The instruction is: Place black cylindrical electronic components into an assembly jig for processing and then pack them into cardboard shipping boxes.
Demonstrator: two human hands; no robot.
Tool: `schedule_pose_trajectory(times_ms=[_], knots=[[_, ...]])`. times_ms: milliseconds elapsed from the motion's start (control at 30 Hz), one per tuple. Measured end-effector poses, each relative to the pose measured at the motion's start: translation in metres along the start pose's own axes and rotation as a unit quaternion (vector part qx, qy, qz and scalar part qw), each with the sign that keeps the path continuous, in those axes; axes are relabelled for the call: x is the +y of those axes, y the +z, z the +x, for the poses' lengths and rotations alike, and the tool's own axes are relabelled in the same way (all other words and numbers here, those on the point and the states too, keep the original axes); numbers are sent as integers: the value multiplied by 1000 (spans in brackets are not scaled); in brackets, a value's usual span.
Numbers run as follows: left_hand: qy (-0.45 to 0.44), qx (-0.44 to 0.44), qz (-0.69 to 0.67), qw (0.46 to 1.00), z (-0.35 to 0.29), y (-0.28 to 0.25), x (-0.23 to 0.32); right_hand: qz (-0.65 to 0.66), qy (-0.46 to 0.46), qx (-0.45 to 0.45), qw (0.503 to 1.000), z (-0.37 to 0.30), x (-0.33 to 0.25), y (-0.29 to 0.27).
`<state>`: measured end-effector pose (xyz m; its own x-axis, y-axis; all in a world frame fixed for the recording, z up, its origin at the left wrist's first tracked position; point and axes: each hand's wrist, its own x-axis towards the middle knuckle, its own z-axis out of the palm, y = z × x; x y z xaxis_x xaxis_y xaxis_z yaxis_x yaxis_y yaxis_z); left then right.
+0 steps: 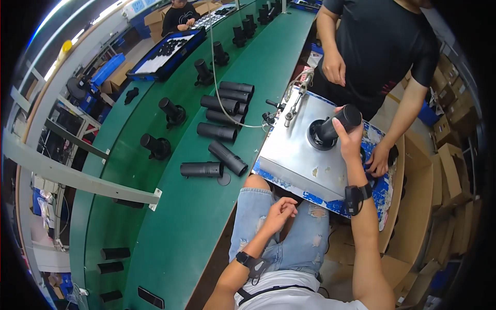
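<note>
Here above the lap [315,240], the left hand [279,214] hangs with fingers half curled, whether around anything I cannot tell; just ahead, the right hand [351,139] has its fingers wrapped firmly round the upper end of a black cylinder [347,117], tilted, its flared end on the silver box [289,157]; leftward, loose black tubes [217,132] lie on the green table [181,222]; beyond the box, a co-worker [385,46] stands close; farthest, another person [178,18] works beside a blue tray [142,77].
</note>
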<state>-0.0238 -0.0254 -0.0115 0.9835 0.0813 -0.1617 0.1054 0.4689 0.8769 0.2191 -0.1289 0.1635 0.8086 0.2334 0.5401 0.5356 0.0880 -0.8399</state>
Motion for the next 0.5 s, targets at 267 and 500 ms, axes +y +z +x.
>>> schedule_pose_trajectory(times_ms=[267, 500], knots=[[-23, 17, 97, 995, 10, 4, -10, -16, 144, 41, 989, 11, 38, 23], [-36, -15, -4, 999, 12, 1, -3, -217, 30, 212, 952, -15, 50, 61]])
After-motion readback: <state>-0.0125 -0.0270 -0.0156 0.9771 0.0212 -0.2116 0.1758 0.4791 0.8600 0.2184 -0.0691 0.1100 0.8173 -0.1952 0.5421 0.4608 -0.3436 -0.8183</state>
